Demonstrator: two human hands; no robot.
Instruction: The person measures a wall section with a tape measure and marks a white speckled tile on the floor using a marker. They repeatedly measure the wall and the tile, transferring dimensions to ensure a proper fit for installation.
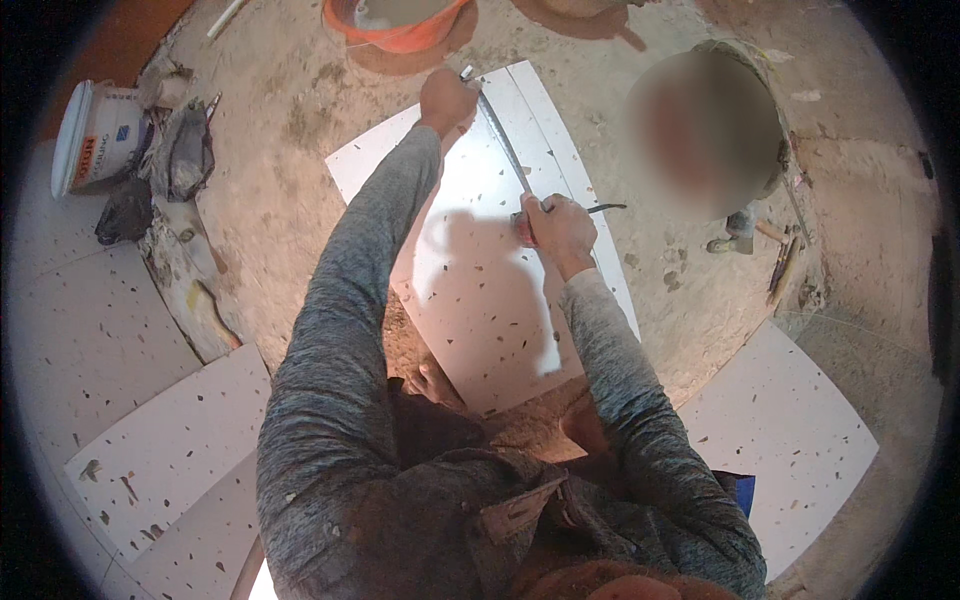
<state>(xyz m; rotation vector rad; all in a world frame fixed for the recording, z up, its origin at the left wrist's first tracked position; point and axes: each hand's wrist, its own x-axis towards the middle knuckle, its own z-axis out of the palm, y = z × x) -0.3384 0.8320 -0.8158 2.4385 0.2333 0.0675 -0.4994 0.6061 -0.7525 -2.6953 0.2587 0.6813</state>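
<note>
A large white speckled tile (pixel 480 290) lies on the rough cement floor in front of me. A long thin metal straightedge (pixel 503 140) runs down the tile near its right edge. My left hand (pixel 447 98) presses on the far end of that straightedge, fingers closed over it. My right hand (pixel 557 228) is closed around a small dark scoring tool (pixel 600 209) and rests on the tile against the straightedge's near end. Both grey sleeves reach out over the tile.
An orange bucket (pixel 400 25) stands beyond the tile. A white bucket (pixel 95 135) and dark rags (pixel 180 150) lie at the left. Laid speckled tiles (pixel 90 340) cover the floor left and right (pixel 790 430). Hand tools (pixel 780 265) lie at the right, near another person, blurred.
</note>
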